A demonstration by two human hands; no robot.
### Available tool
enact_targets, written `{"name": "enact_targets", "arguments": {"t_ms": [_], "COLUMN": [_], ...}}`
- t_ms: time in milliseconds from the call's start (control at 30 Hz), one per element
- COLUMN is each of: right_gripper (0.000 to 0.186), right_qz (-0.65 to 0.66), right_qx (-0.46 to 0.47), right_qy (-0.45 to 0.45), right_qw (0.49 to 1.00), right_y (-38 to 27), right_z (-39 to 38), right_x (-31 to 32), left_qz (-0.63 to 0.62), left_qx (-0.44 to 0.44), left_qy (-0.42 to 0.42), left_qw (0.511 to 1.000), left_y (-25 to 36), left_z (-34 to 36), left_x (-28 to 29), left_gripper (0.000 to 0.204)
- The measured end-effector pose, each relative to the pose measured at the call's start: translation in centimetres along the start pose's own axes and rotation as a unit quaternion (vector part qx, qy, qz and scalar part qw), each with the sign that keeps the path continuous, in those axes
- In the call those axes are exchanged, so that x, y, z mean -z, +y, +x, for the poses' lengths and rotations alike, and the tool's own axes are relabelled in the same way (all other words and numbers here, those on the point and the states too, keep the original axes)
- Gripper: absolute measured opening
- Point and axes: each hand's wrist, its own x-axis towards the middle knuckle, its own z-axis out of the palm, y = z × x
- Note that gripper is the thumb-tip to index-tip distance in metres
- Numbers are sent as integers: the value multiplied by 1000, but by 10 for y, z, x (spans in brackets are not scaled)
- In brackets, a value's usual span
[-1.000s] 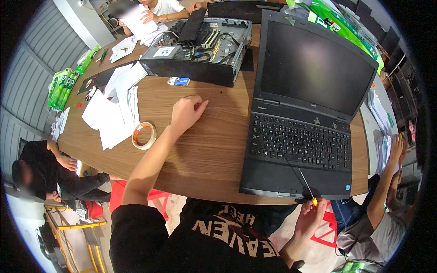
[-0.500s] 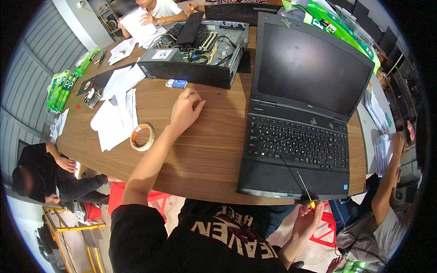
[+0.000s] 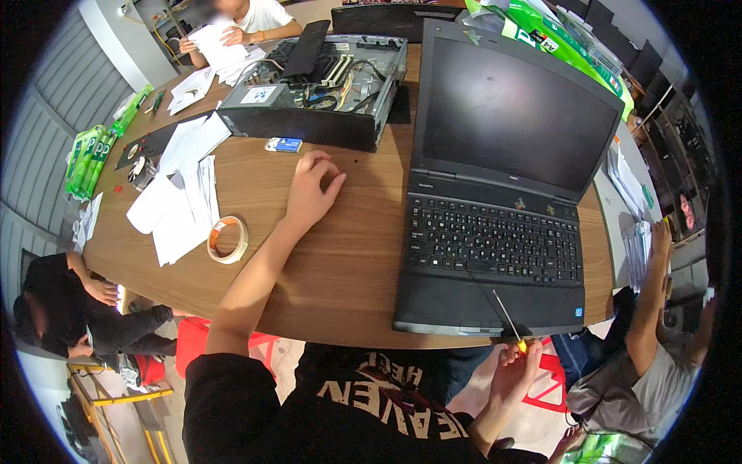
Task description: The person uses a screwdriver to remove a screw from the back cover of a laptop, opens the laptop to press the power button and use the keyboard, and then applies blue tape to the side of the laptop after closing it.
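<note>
My left hand [image 3: 313,192] rests on the wooden table, its fingers loosely bent and the thumb apart, with nothing in it. Just beyond it lies a blue and white eraser [image 3: 284,145]. At the table's near edge my right hand [image 3: 516,370] grips a screwdriver [image 3: 510,319] by its yellow handle. The thin metal shaft points up and left over the palm rest of an opened black laptop [image 3: 495,236]. Its screen is dark. Behind my left hand stands an opened desktop computer case [image 3: 309,124] with cables and boards showing inside.
Left of my forearm lie a tape roll [image 3: 227,239] and loose white papers [image 3: 182,220]. Green packages [image 3: 93,161] stand at the far left edge, and a large green pack [image 3: 553,46] lies behind the laptop. Other people sit around the table, some handling papers.
The whole view has shifted slightly, so the table's things appear a little further left. My left hand stays on the table and my right hand keeps hold of the screwdriver.
</note>
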Motion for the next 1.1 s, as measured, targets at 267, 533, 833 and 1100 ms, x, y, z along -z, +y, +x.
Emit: {"name": "enact_targets", "arguments": {"t_ms": [267, 533, 833, 1100], "right_gripper": [13, 19, 34, 37], "right_qz": [-84, -216, -234, -181], "right_qx": [22, 171, 246, 177], "right_qy": [-2, 26, 77, -17], "right_qw": [996, 961, 937, 967], "right_y": [-2, -9, -34, -28], "right_z": [-5, -5, 2, 7], "right_x": [-10, -37, -48, -53], "left_qz": [-16, -60, -83, -84], "left_qx": [-11, 11, -6, 12], "left_qy": [28, -53, -46, -95], "left_qw": [999, 997, 995, 992], "left_y": [9, 6, 17, 2], "left_z": [-1, -3, 3, -7], "left_x": [-6, -1, -4, -1], "left_gripper": [9, 7, 8, 8]}}
